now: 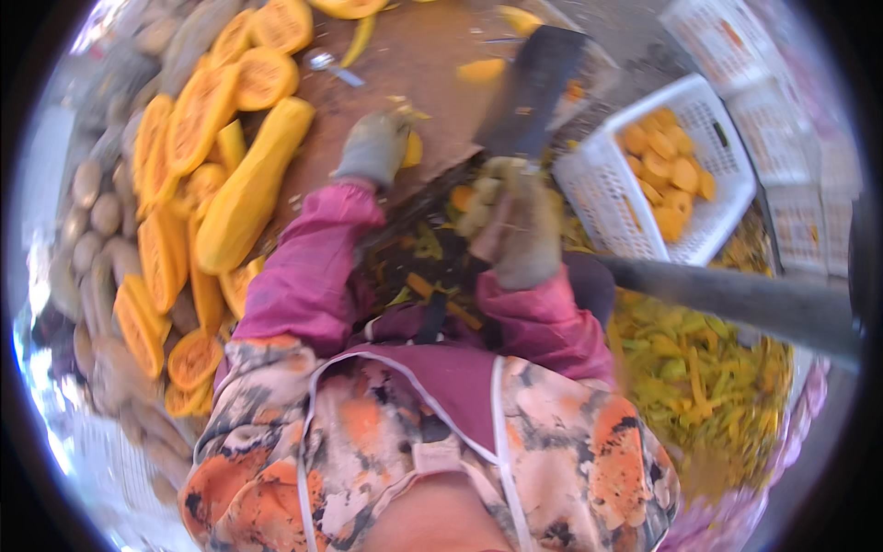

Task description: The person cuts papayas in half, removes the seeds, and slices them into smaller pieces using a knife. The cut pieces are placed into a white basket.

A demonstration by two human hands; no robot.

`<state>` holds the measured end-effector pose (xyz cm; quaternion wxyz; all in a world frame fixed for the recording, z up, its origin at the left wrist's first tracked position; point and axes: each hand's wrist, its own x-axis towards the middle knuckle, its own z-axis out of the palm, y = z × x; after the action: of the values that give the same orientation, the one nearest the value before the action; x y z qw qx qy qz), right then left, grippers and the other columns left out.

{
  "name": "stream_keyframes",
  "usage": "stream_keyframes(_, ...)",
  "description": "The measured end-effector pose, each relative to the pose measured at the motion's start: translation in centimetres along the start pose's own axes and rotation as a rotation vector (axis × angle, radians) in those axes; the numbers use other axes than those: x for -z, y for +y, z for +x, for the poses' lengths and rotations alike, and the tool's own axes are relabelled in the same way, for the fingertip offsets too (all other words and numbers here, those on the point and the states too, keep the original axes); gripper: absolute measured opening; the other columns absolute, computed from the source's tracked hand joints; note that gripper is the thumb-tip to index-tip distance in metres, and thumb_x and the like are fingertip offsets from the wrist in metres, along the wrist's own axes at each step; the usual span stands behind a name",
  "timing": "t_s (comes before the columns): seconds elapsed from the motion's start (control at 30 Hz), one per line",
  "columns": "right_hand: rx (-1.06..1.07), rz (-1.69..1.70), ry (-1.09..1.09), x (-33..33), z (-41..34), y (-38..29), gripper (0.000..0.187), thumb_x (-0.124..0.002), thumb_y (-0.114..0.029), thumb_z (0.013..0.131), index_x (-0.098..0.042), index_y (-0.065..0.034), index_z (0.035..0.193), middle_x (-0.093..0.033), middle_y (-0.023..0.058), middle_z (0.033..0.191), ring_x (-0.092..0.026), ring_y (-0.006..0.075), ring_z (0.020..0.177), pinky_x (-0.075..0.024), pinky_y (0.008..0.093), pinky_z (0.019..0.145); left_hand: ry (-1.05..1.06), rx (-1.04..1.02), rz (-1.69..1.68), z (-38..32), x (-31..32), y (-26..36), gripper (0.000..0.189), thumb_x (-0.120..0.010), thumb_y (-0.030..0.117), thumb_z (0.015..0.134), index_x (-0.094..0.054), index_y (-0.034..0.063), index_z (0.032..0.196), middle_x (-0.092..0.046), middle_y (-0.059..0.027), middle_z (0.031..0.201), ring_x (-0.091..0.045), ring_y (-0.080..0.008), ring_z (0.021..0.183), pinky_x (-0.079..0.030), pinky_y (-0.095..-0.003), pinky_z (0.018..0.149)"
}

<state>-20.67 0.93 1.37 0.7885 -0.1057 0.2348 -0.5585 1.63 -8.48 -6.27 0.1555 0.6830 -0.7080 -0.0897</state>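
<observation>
In the middle of the head view my left hand (374, 150), in a pale work glove, is closed around a small piece of orange squash (412, 150); the fingers hide much of it. This hand rests low over a brown cutting board (421, 48). My gloved right hand (517, 221) grips the handle of a cleaver (534, 90). Its broad dark blade points away from me over the board's right edge and is blurred. A cut squash chunk (481, 70) lies just left of the blade. A peeled whole squash (255, 186) lies left of my left hand.
Halved squashes (203, 117) are piled at left, beside unpeeled squashes (103, 214). A metal peeler (334, 67) lies on the board. At right, a white plastic crate (714, 214) holds orange chunks, near stacked crates (776, 138). A thick dark pole (724, 297) crosses above peelings (703, 386).
</observation>
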Motion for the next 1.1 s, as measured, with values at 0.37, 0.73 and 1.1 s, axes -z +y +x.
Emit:
stream_keyframes(0.37,-0.034,-0.070,0.240,-0.5,0.3,-1.2,0.024,-0.060,-0.036,0.099,-0.057,-0.0122,0.100,-0.059,0.0000,0.077,-0.057,0.0164,0.056,-0.0513,0.0360,0.050,-0.258,0.232,-0.187,0.6,-0.2,3.2,0.039,-0.070,0.032,0.085,-0.070,0.0094,0.117,-0.069,-0.0175,0.101,-0.065,-0.0335,0.102,-0.052,-0.0438,0.090)
stream_keyframes(0.73,0.217,-0.466,0.000,5.7,1.5,5.2,0.029,-0.062,-0.038,0.100,-0.058,-0.0125,0.112,-0.061,-0.0004,0.088,-0.059,0.0162,0.071,-0.0533,0.0387,0.068,0.050,-0.777,-0.823,5.8,7.0,29.5,0.023,-0.054,0.020,0.097,-0.067,0.0065,0.110,-0.069,-0.0129,0.107,-0.066,-0.0269,0.100,-0.053,-0.0368,0.085)
stream_keyframes(1.1,-0.130,0.026,0.384,1.7,2.1,1.5,0.035,-0.063,-0.041,0.098,-0.055,-0.0094,0.110,-0.049,-0.0033,0.080,-0.048,0.0118,0.066,-0.0443,0.0324,0.064,-0.139,-0.067,0.209,15.2,-10.0,8.0,0.026,-0.060,0.023,0.092,-0.075,0.0084,0.107,-0.074,-0.0169,0.107,-0.073,-0.0329,0.097,-0.059,-0.0447,0.082)
